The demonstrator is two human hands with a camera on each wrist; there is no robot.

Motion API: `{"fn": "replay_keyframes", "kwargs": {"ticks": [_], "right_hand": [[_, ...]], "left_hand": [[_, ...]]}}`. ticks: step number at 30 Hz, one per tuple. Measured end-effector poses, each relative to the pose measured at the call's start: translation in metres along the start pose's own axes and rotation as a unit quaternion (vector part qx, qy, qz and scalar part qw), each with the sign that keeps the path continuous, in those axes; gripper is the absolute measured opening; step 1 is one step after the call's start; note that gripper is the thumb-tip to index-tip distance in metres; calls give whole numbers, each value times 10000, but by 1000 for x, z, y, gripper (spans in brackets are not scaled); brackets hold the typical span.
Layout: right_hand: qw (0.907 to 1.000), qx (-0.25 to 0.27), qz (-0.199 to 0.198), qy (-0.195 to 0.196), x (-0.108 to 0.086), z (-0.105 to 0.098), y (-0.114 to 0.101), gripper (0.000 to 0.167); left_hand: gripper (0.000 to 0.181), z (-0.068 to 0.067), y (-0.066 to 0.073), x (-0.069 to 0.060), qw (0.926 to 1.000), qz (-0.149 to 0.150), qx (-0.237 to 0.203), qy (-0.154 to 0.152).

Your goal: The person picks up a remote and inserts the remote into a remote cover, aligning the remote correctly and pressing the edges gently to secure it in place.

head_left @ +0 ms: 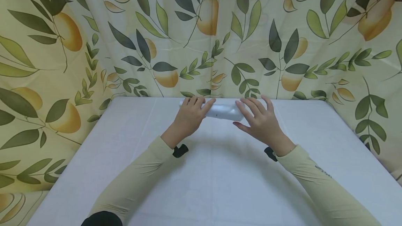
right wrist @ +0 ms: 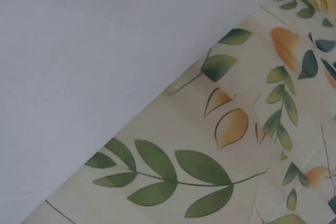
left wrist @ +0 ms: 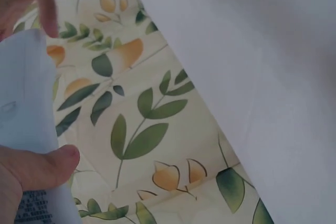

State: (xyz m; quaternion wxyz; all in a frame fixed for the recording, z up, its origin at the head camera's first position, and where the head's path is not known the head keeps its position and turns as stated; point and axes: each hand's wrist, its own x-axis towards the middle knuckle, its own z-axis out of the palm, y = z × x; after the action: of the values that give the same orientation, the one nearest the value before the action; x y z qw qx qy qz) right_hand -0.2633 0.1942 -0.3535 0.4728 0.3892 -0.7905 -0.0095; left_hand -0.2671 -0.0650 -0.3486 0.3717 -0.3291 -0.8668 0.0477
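A white plastic packet (head_left: 223, 111), long and narrow, is held up near the far edge of the table. My left hand (head_left: 190, 114) grips its left end, with the fingers over the far side. In the left wrist view the left thumb (left wrist: 44, 167) lies across the packet (left wrist: 23, 93), just above a block of small dark print. At the other end, my right hand (head_left: 260, 121) has its fingers spread around the packet's right end; whether they touch it I cannot tell. No hand appears in the right wrist view.
A white-covered table (head_left: 213, 184) stretches out below both arms. Right behind its far edge hangs a curtain (head_left: 201, 62) printed with leaves and fruit, which also runs along both sides. Dark wrist straps (head_left: 180, 150) sit at the cuffs.
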Motion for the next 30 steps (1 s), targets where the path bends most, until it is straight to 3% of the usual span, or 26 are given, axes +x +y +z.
{"fn": "replay_keyframes", "kwargs": {"ticks": [6, 9, 13, 16, 18, 20, 22, 25, 28, 30], "right_hand": [[9982, -19, -381, 460, -5, 3, -1, 74], [9972, -137, -284, 684, -5, 3, -2, 69], [9964, -263, 69, 808, -4, 2, -4, 75], [9969, -89, 305, 716, -3, 1, -6, 80], [9969, 74, 477, 624, -2, 0, -7, 77], [9965, 218, 540, 592, -1, -1, -7, 69], [9957, 361, 448, 725, 0, -2, -8, 51], [9922, 496, -17, 1143, 0, -1, -9, 27], [9853, 643, -548, 1485, 0, 2, -11, 21], [9827, 734, -819, 1490, -1, 3, -11, 18]], "left_hand": [[61, -3, 3, 0, 9990, 15, -272, -350], [59, -1, 3, -1, 9998, 72, -161, -133], [55, 4, 3, -3, 9989, 191, 170, 387], [53, 5, 2, -5, 9969, 231, 318, 682], [54, 4, 2, -5, 9968, 206, 308, 709], [55, 2, 3, -5, 9978, 137, 220, 610], [57, 0, 4, -4, 9991, 18, 59, 417], [58, -2, 5, -5, 9995, -170, -243, 84], [58, -4, 6, -5, 9984, -245, -456, -228], [59, -4, 7, -6, 9976, -228, -526, -378]]}}
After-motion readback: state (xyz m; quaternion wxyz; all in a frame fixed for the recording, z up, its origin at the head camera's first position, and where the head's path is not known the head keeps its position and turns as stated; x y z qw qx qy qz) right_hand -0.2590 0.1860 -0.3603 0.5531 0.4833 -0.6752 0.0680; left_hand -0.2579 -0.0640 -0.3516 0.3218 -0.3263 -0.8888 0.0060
